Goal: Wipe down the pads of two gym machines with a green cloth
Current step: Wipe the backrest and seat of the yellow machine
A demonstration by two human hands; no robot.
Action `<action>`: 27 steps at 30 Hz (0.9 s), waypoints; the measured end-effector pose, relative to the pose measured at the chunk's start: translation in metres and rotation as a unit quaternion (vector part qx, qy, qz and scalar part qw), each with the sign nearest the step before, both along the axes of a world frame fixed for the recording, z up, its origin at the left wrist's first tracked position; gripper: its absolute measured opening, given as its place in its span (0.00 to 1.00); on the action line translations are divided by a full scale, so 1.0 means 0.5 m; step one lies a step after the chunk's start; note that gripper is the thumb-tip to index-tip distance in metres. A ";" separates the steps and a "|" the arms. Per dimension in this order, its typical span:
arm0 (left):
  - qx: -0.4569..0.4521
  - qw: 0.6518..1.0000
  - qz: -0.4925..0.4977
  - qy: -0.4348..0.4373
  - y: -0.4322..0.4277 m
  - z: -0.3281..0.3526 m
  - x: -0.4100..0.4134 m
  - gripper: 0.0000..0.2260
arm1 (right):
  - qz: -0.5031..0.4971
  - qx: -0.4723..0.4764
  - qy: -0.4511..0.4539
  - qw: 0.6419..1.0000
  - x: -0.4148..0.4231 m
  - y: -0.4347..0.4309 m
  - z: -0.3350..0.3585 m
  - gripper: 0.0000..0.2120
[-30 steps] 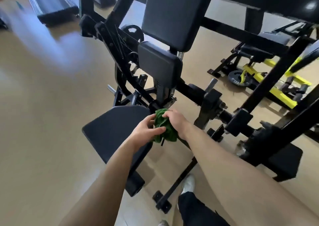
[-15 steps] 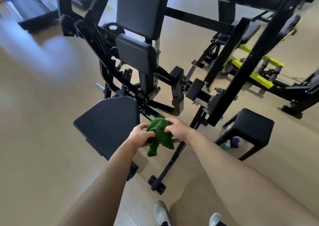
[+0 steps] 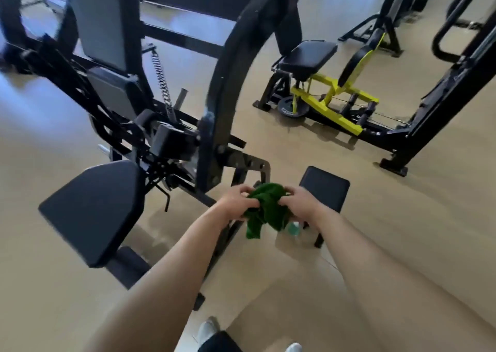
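Both hands up front: left hand point(image 3: 234, 202) and right hand point(image 3: 300, 204) clamp the bunched green cloth point(image 3: 265, 209), held in the air above the floor point(image 3: 402, 217). The black machine's seat pad point(image 3: 91, 209) sits left, its curved frame point(image 3: 225, 94) just behind. A small black stool point(image 3: 324, 188) stands beyond the right hand, a yellow-framed machine point(image 3: 330, 102) farther back.

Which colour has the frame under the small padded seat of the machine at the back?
Bright yellow frame under the small black padded seat, shown best in the head view.
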State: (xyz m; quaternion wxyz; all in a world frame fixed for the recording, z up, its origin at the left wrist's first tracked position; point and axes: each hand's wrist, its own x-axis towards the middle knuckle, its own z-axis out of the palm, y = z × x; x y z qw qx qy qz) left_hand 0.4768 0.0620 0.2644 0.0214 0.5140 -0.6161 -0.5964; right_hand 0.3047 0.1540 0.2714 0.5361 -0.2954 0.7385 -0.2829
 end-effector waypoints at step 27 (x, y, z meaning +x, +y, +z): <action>0.025 0.975 0.145 0.165 -0.439 0.080 -0.879 0.06 | -0.189 -0.082 0.015 0.978 -0.825 -0.442 0.098 0.11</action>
